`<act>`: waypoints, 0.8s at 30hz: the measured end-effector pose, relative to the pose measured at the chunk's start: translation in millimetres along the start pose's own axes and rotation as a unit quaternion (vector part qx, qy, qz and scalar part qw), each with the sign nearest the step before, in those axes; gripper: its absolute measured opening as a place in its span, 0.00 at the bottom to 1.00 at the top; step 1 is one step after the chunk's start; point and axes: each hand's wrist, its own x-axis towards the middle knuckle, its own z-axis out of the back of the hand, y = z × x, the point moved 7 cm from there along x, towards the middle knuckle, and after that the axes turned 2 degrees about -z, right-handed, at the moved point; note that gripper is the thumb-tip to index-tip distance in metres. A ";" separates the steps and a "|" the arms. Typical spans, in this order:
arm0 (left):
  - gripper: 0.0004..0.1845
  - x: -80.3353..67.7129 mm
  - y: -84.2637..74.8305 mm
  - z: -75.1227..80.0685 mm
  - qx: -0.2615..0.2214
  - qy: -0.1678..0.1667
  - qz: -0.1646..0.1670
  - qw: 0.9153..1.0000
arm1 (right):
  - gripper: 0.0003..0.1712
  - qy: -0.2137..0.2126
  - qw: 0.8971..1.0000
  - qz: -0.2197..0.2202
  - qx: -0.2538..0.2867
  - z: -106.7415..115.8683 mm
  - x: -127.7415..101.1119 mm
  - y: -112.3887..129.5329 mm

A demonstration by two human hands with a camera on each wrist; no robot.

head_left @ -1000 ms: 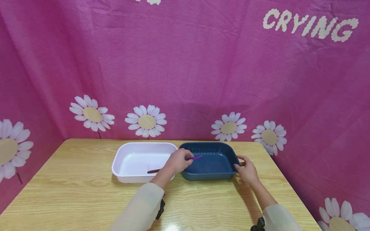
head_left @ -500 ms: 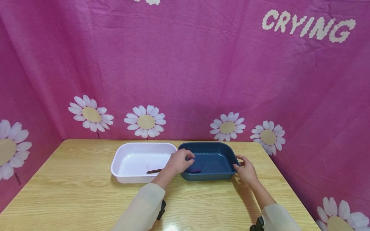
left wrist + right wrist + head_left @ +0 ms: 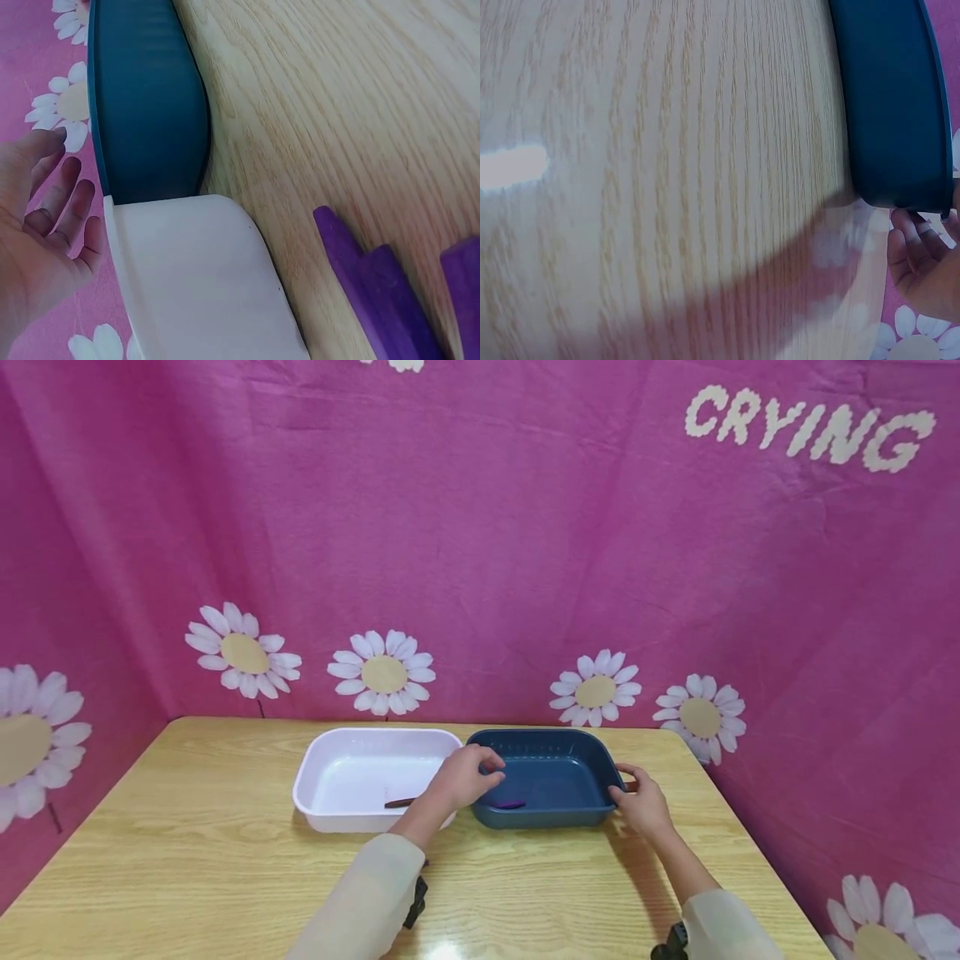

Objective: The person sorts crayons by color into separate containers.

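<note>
step: sorting sticks | left hand (image 3: 459, 779) empty, relaxed over dark blue plastic tub (image 3: 581, 815); purple stick (image 3: 512, 804) inside | right hand (image 3: 639, 802) grasps tub end | next: probably brown stick (image 3: 400, 803) in white plastic tub (image 3: 330, 818)

Glossy wood table (image 3: 225, 860); smooth plastic tubs (image 3: 558, 814).

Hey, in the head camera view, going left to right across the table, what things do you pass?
white tub → brown stick → left hand → purple stick → dark blue tub → right hand

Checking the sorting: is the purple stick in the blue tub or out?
In: the purple stick lies on the blue tub floor, by the left hand.
</note>
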 end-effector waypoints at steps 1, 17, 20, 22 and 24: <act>0.09 -0.4 -0.1 0.5 -0.003 0.000 -0.001 1.000 | 0.26 0.001 1.000 -0.001 -0.001 -0.1 -0.1 -0.2; 0.10 -20.9 5.5 17.2 -0.035 -0.013 0.001 0.999 | 0.27 0.003 1.000 -0.003 0.019 1.1 -0.8 -0.6; 0.09 -27.6 8.4 22.5 -0.045 -0.025 -0.003 0.999 | 0.27 0.003 1.000 -0.002 0.020 1.5 -1.0 -0.4; 0.09 -31.7 11.3 25.5 -0.049 -0.030 -0.003 0.998 | 0.27 0.002 1.000 -0.003 0.020 1.3 -0.7 -1.0; 0.09 -35.3 14.6 27.7 -0.052 -0.034 -0.001 0.998 | 0.27 0.001 1.000 -0.001 0.020 0.9 -0.7 -1.4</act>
